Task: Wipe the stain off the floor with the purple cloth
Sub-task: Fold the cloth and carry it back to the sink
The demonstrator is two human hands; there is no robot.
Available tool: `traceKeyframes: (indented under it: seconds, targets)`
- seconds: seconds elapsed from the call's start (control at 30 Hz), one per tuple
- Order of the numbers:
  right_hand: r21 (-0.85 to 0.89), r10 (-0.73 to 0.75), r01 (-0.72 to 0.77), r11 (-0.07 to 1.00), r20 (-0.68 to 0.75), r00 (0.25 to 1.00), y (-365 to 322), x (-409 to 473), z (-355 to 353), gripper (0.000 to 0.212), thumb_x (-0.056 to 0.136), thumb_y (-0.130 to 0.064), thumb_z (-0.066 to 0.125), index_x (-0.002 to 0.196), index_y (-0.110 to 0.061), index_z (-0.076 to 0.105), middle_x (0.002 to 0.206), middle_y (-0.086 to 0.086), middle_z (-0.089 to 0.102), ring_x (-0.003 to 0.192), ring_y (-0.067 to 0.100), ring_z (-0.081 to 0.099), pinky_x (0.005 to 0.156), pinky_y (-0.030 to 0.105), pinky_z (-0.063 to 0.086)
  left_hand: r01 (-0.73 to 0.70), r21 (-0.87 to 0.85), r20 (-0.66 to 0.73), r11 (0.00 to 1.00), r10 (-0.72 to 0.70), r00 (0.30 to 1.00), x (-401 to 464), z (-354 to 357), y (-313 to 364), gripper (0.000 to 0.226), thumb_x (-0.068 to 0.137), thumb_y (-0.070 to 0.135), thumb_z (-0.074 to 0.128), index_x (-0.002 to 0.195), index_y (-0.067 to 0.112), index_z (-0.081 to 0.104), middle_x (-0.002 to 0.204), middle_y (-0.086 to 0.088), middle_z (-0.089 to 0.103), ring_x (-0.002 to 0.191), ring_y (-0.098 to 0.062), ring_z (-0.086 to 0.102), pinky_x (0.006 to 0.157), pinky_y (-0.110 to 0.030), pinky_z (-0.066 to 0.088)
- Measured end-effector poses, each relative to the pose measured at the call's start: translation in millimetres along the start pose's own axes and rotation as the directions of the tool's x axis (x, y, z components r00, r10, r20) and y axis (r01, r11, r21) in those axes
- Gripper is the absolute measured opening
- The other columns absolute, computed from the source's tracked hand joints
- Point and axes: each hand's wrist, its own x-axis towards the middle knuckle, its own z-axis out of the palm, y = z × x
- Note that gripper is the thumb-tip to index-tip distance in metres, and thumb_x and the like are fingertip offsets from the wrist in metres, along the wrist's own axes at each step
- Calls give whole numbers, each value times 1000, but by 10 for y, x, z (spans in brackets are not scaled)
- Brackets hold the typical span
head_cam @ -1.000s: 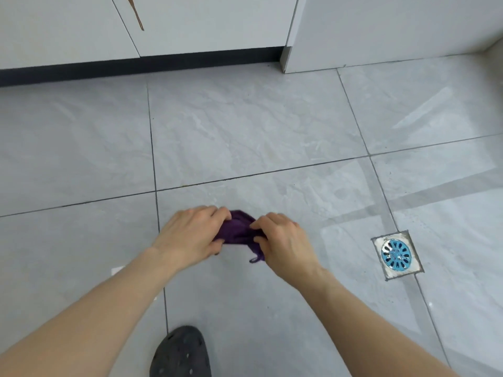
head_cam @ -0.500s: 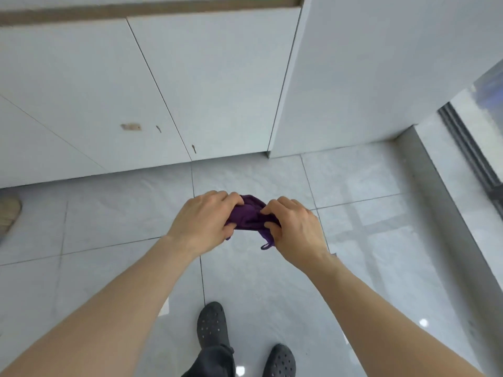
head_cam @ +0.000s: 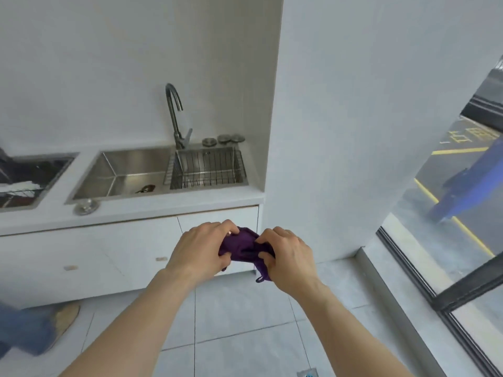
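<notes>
Both forearms reach forward, left hand [head_cam: 200, 250] and right hand [head_cam: 288, 255] close together, fingers curled in a tight grip.

Between your fingers [head_cam: 268, 261] you hold a soft, matt purple cloth [head_cam: 242, 247]; beyond them sits a brushed steel sink [head_cam: 122, 170]; below, glossy grey floor tiles [head_cam: 239, 317].

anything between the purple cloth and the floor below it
Nothing visible. The purple cloth is bunched between the left hand and right hand, held up over bare floor tiles. No stain shows.
</notes>
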Motion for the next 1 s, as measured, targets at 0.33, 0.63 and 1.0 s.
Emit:
traceKeyframes:
  seconds: [0.33,0.63,1.0]
  targets:
    - [-23,-160,158,987,-135,978,-519,824,-856,28,92,-19,59,116,-33,61,111,-13,62,100,19,60,75,26,33,15,-23,-238,1000,-20,971,349,-1130,42,32,72,24,66,93,35,44,79,15,63,76,-13,57,66,-31,47]
    - [-102,-236,219,970,-206,950,-1069,2012,-874,30,93,-17,62,120,-30,63,117,-9,64,105,22,61,76,30,40,28,-36,-360,999,-39,932,1085,-1712,-657,30,79,31,69,98,38,48,95,19,67,86,-12,61,73,-33,49]
    - [-94,-215,199,975,-219,952,-1527,3349,-396,27,91,-22,69,116,-32,69,109,-10,69,99,20,64,72,30,40,13,-113,-397,993,-57,916,2033,-1908,-1812,29,82,33,71,106,38,56,103,20,69,90,-8,64,81,-28,52]
